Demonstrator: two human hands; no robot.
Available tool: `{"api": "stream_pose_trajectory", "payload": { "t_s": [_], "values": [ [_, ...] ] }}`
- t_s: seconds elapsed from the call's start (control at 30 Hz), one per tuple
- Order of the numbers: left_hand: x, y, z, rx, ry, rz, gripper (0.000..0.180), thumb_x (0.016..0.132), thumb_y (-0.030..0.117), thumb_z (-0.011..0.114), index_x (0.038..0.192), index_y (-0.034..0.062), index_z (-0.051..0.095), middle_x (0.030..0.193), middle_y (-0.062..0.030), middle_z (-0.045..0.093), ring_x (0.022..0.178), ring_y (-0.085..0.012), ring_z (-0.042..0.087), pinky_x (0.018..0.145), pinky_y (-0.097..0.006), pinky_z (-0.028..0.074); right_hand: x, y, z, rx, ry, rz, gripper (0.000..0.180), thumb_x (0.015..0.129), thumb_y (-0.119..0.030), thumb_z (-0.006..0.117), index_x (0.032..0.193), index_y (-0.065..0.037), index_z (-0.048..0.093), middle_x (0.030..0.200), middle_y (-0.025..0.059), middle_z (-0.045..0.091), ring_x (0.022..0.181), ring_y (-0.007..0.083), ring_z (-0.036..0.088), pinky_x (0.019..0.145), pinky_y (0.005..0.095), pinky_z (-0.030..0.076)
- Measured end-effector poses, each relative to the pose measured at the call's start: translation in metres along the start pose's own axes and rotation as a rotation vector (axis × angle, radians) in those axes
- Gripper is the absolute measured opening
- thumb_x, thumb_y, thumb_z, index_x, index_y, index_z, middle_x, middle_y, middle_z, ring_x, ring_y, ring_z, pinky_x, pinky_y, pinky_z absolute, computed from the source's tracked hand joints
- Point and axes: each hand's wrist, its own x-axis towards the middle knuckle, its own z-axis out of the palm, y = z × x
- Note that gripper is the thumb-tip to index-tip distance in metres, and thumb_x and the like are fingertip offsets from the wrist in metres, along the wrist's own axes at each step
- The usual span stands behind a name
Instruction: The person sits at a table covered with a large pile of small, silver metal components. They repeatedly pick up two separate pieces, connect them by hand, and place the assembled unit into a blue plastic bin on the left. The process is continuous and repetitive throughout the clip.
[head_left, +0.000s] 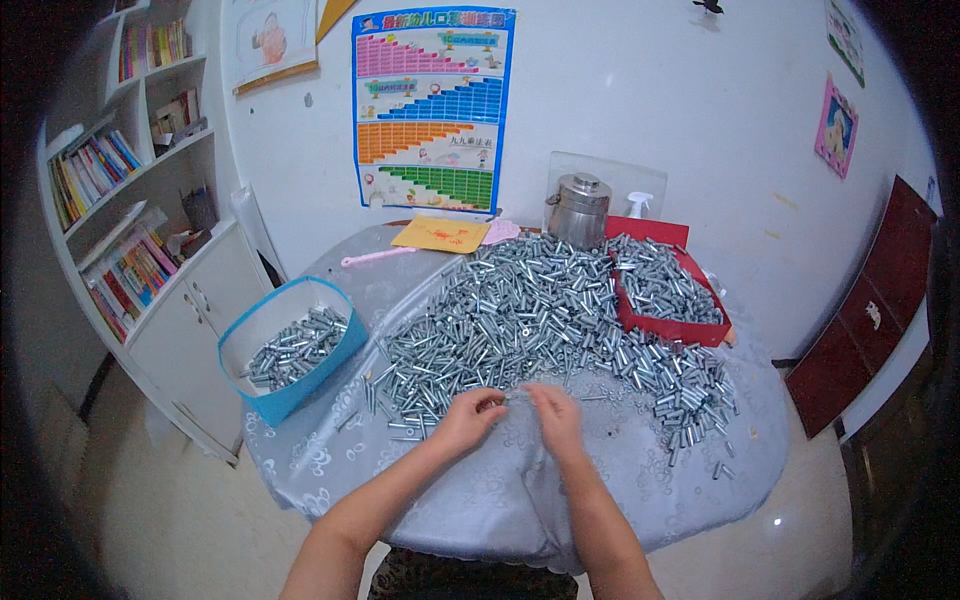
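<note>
A wide heap of small silvery metal tubes (pixel 500 310) covers the middle of the table. At its near edge my two hands are close together, fingertips nearly meeting. My left hand (pixel 470 420) is closed, thumb and fingers curled toward each other. My right hand (pixel 557 418) is closed too, fingers pressed together and pointing at the left. Something small and pale seems to lie between the fingertips, too small to name. Just beyond the hands are loose small metal pieces (pixel 590 385), with a thin rod-like one among them.
A blue-rimmed box (pixel 275 405) holding metal tubes stands at the left, and a red box (pixel 690 331) full of them at the back right. Behind the heap are a steel canister (pixel 579 210), a spray bottle (pixel 638 205), a yellow envelope (pixel 440 235) and a pink-handled fan (pixel 375 258).
</note>
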Motion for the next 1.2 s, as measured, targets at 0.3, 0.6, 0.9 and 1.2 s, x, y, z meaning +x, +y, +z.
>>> {"api": "stream_pose_trajectory", "payload": {
  "t_s": [0.3, 0.6, 0.9, 1.2],
  "values": [
    [-0.017, -0.003, -0.004, -0.516, 0.274, -0.073, 0.031, 0.077, 0.0, 0.06, 0.108, 0.0022, 0.055, 0.078, -0.0026, 0.058, 0.068, -0.0073, 0.054, 0.062, -0.019, 0.045, 0.008, 0.03, -0.017, -0.734, -0.109, -0.099, 0.021, 0.065, -0.023, 0.066, 0.079, -0.008, 0.065, 0.081, 0.0097, 0.06, 0.082, 0.0283, 0.053, 0.075, 0.0384, 0.039],
    [-0.023, -0.014, -0.008, -0.781, 0.341, -0.18, 0.02, 0.081, 0.005, 0.056, 0.1, -0.0031, 0.054, 0.081, -0.0128, 0.062, 0.066, -0.0162, 0.061, 0.061, -0.026, 0.051, 0.009, 0.025, -0.009, -0.559, -0.121, 0.119, 0.017, 0.065, -0.018, 0.07, 0.076, -0.006, 0.063, 0.08, 0.0083, 0.062, 0.074, 0.0228, 0.057, 0.068, 0.0337, 0.044],
    [-0.025, -0.015, -0.006, -0.927, 0.315, -0.309, 0.014, 0.081, 0.01, 0.058, 0.088, -0.0018, 0.055, 0.08, -0.0134, 0.062, 0.065, -0.0186, 0.061, 0.059, -0.029, 0.053, -0.003, 0.02, 0.014, 0.412, -0.334, 0.46, 0.017, 0.073, -0.006, 0.066, 0.087, -0.002, 0.059, 0.083, 0.0032, 0.061, 0.076, 0.0092, 0.056, 0.068, 0.021, 0.044],
    [-0.026, -0.015, -0.007, -0.945, 0.295, -0.39, 0.012, 0.08, 0.01, 0.059, 0.084, -0.0005, 0.055, 0.082, -0.0145, 0.062, 0.065, -0.0169, 0.06, 0.058, -0.028, 0.053, -0.006, 0.001, 0.02, -0.009, -0.219, 0.143, 0.015, 0.073, -0.007, 0.065, 0.086, -0.002, 0.063, 0.079, 0.0046, 0.061, 0.069, 0.0103, 0.055, 0.062, 0.0234, 0.043]
  ]
}}
